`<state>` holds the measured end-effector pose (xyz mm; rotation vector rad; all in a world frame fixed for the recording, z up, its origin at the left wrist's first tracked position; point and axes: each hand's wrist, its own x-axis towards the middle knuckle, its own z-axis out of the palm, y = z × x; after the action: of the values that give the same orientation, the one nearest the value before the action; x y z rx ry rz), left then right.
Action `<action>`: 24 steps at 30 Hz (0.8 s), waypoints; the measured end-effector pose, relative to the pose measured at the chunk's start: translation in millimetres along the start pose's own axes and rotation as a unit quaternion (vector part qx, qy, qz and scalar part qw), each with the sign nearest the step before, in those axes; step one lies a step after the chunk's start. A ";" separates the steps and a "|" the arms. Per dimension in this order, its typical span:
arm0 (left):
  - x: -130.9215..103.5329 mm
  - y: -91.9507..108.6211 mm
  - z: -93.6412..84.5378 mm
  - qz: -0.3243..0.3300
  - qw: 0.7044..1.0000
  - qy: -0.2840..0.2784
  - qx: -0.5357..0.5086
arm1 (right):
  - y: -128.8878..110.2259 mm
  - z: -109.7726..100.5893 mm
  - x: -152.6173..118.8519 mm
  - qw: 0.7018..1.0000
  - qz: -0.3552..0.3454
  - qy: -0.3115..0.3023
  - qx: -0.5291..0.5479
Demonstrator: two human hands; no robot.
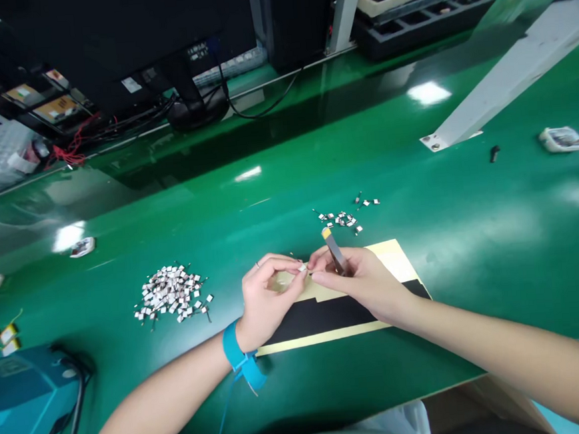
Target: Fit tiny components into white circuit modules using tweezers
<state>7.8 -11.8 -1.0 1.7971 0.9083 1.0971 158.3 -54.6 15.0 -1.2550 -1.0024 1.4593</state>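
Observation:
My left hand (270, 295), with a blue strap at its wrist, pinches a small white part (302, 267) between thumb and forefinger. Close beside it on the right, my right hand (359, 278) has its fingers closed around grey tweezers (336, 253) with a yellow end pointing up and away. The fingertips of both hands almost meet at the small part. Beneath the hands lies a pale yellow sheet (393, 257) with a black strip (322, 317) on it. Whatever is between my right thumb and forefinger is too small to make out.
A pile of small white parts (171, 292) lies left of my hands, and a smaller group (344, 219) sits beyond them. A blue machine (28, 405) stands at the near left. At the back are a monitor (120, 43), a slanting metal post (513, 65) and stacked trays (414, 13).

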 end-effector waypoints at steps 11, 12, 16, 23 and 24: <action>-0.6 -2.1 -1.8 0.136 0.986 -0.005 0.101 | 0.5 1.5 -1.0 0.999 0.001 0.011 -0.042; -0.4 -1.6 -1.9 0.146 0.983 -0.004 0.106 | 0.7 1.4 -1.0 0.999 0.003 0.008 -0.040; -1.8 -1.2 -2.3 0.159 0.981 -0.005 0.111 | 0.7 1.7 -0.8 0.999 0.004 0.004 -0.035; -2.3 -0.7 -3.9 0.190 0.973 -0.004 0.130 | -1.0 2.9 -1.6 0.999 0.004 0.005 -0.046; -2.0 -0.3 -4.1 0.194 0.972 -0.005 0.135 | -1.2 3.3 -1.6 0.999 0.005 0.007 -0.050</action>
<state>3.3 -12.3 -0.8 2.2718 0.7448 1.2472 155.3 -55.9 17.0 -1.3418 -1.0723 1.4203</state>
